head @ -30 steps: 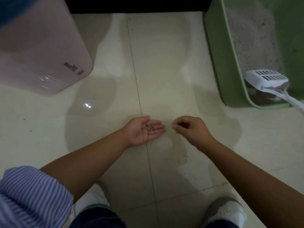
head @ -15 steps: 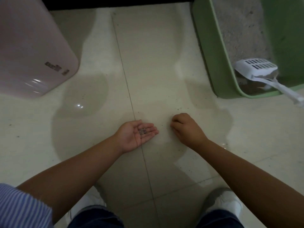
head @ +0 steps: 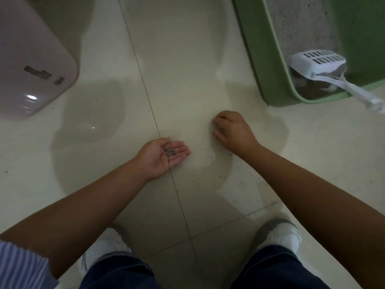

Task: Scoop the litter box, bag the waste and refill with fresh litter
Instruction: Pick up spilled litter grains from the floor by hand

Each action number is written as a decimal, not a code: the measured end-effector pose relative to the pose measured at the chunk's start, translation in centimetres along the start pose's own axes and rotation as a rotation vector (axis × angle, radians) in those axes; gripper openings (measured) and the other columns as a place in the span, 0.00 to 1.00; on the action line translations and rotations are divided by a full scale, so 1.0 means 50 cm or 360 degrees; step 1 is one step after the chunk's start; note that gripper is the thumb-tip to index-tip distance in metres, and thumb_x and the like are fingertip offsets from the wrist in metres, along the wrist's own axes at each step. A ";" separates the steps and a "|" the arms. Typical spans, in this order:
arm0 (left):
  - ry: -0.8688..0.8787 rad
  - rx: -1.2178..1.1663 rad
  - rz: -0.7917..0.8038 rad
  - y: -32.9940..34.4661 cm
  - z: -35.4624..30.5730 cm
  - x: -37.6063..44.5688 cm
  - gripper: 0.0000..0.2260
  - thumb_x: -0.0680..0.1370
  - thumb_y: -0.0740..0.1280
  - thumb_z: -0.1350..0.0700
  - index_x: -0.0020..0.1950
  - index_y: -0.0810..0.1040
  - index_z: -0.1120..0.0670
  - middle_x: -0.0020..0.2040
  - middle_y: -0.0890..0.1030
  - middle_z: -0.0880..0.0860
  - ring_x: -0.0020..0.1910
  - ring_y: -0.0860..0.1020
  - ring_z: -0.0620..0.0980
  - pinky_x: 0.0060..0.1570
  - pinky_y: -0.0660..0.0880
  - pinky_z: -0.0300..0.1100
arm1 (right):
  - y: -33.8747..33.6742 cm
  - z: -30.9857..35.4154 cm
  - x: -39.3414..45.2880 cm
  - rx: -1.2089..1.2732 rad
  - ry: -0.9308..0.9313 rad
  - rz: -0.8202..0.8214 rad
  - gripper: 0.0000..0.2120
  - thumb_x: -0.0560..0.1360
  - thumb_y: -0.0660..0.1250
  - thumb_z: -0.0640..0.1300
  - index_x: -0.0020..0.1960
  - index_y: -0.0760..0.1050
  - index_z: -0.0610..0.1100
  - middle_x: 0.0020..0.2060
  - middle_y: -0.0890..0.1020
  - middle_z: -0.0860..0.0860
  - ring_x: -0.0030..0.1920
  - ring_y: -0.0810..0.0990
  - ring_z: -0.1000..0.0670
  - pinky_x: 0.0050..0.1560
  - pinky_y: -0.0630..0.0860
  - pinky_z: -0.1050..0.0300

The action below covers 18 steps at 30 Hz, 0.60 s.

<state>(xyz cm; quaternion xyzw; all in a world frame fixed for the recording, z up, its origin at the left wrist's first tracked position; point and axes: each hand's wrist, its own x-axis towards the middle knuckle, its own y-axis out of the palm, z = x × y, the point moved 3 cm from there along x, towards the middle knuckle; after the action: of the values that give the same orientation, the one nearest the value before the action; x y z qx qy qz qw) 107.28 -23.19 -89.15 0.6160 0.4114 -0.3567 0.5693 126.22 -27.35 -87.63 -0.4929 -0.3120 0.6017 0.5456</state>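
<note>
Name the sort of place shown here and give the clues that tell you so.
Probably a home's tiled floor corner kept for a cat: a green litter box holding grey litter, a white scoop resting in it, and spilled granules cupped in the left hand.

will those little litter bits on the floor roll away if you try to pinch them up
Probably, a little. The litter bits lie scattered as tiny separate grains on a smooth, glossy floor, so a nudge would likely send them skidding. They look light: a small pile sits loose in the left hand. The right hand works fingertips-down, which suggests slow pinching.
</note>
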 end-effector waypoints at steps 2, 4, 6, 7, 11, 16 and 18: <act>0.0006 0.0018 -0.0013 0.001 0.000 -0.001 0.18 0.82 0.51 0.57 0.44 0.74 0.67 0.30 0.82 0.61 0.28 0.83 0.55 0.29 0.79 0.41 | 0.014 0.011 -0.006 0.0021 -0.0026 0.0062 0.09 0.66 0.67 0.37 0.39 0.80 0.30 0.39 0.81 0.36 0.38 0.80 0.37 0.44 0.77 0.51; 0.0015 0.0034 -0.0032 0.002 -0.002 -0.002 0.18 0.82 0.51 0.58 0.44 0.74 0.67 0.30 0.82 0.61 0.28 0.82 0.55 0.29 0.79 0.41 | 0.025 0.016 -0.027 0.0046 -0.0026 0.0100 0.10 0.71 0.64 0.38 0.39 0.80 0.31 0.38 0.81 0.37 0.38 0.80 0.39 0.43 0.78 0.53; 0.0024 0.0021 -0.0039 0.003 -0.003 -0.002 0.17 0.82 0.51 0.58 0.44 0.74 0.68 0.29 0.82 0.61 0.27 0.82 0.55 0.28 0.79 0.41 | 0.032 0.001 -0.058 0.0020 0.0088 0.0260 0.12 0.76 0.58 0.40 0.46 0.78 0.35 0.43 0.80 0.39 0.44 0.78 0.40 0.47 0.78 0.52; 0.0026 0.0012 -0.0040 0.004 -0.004 -0.001 0.17 0.82 0.51 0.58 0.44 0.74 0.68 0.29 0.81 0.61 0.27 0.82 0.55 0.28 0.79 0.41 | 0.036 -0.010 -0.077 0.0014 0.0121 0.0306 0.12 0.78 0.57 0.41 0.49 0.77 0.36 0.46 0.79 0.40 0.47 0.77 0.41 0.50 0.76 0.50; 0.0021 0.0047 0.0007 0.011 0.002 0.000 0.17 0.82 0.52 0.58 0.44 0.74 0.68 0.30 0.82 0.61 0.28 0.83 0.54 0.29 0.80 0.40 | 0.019 -0.029 -0.113 0.0024 -0.0022 0.0165 0.18 0.74 0.58 0.44 0.45 0.81 0.33 0.42 0.82 0.38 0.42 0.80 0.41 0.47 0.76 0.55; -0.0002 0.0103 0.0065 0.017 0.009 -0.001 0.16 0.82 0.53 0.58 0.46 0.74 0.67 0.32 0.83 0.61 0.30 0.83 0.55 0.32 0.80 0.40 | -0.008 -0.047 -0.105 0.0048 0.0300 -0.0039 0.19 0.69 0.71 0.46 0.56 0.78 0.35 0.50 0.80 0.38 0.49 0.78 0.38 0.51 0.74 0.53; -0.0005 0.0117 0.0073 0.018 0.010 -0.001 0.16 0.82 0.53 0.58 0.46 0.74 0.67 0.32 0.83 0.61 0.31 0.83 0.55 0.32 0.80 0.40 | 0.000 -0.055 -0.097 0.0188 0.0563 0.0036 0.29 0.69 0.73 0.48 0.66 0.71 0.39 0.59 0.74 0.40 0.59 0.72 0.40 0.58 0.69 0.54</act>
<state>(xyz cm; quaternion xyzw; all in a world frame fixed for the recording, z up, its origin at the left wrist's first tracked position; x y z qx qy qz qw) 108.10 -23.69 -88.80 0.6452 0.3828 -0.3595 0.5549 128.38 -32.47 -87.30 -0.5616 -0.1695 0.5291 0.6132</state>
